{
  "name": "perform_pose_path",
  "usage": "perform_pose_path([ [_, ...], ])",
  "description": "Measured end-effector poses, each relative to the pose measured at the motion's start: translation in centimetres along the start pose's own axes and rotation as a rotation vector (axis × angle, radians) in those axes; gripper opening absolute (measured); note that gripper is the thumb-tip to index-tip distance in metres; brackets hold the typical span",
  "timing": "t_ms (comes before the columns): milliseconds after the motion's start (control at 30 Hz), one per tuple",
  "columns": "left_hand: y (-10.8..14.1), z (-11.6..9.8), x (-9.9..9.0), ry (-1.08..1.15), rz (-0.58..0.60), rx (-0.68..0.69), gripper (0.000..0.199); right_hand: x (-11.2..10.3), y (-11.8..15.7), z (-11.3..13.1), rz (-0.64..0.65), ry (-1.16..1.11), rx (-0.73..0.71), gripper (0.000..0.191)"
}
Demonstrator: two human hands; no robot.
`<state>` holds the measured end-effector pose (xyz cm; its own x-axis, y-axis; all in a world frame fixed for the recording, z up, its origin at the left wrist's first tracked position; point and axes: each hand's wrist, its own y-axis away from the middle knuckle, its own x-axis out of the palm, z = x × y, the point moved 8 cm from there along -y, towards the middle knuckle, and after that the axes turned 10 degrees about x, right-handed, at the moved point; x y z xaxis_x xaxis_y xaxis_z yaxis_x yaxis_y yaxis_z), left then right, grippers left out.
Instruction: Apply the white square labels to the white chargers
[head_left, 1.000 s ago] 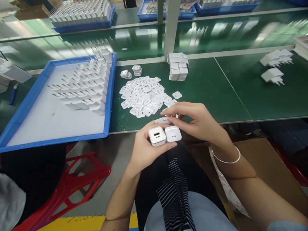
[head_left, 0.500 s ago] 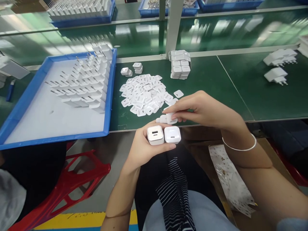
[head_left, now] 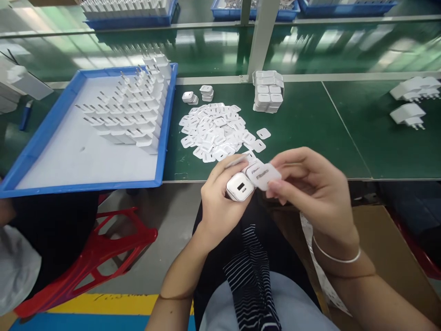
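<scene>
My left hand [head_left: 218,202] is wrapped round a white charger [head_left: 240,186], whose end with two port slots faces up. A thin white piece also shows between its fingers. My right hand [head_left: 310,188] pinches a white plate with grey lettering [head_left: 263,176] between thumb and fingers, just right of the charger. Another lettered white piece lies partly hidden behind that plate. Beyond my hands, a loose pile of small white plates [head_left: 215,131] lies on the green table [head_left: 303,138], with two short stacks behind it.
At the left, a blue-rimmed tray [head_left: 165,138] holds rows of white plugs, pins up. A block of stacked white pieces [head_left: 268,94] stands by the metal post [head_left: 263,41]. White plugs [head_left: 408,115] lie at the far right. A red stool [head_left: 120,239] is below left.
My right hand has come back toward me and turned, now showing a lettered plate. My left hand has tilted; one ported end shows where two did. The view has shifted slightly.
</scene>
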<state>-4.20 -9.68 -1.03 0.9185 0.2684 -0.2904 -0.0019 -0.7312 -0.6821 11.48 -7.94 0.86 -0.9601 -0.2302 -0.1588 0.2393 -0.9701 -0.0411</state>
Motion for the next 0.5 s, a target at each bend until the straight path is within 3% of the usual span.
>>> perform_pose_path([
  [233,-0.2,-1.0,-0.3,-0.146,0.016,0.135,0.028,2.6,1.2,-1.8,-0.012,-0.281,0.117,0.022],
  [500,0.1,-1.6,-0.6,-0.19,0.01,0.215,0.026,3.7,0.9,-2.4,0.029,-0.336,0.162,0.021],
])
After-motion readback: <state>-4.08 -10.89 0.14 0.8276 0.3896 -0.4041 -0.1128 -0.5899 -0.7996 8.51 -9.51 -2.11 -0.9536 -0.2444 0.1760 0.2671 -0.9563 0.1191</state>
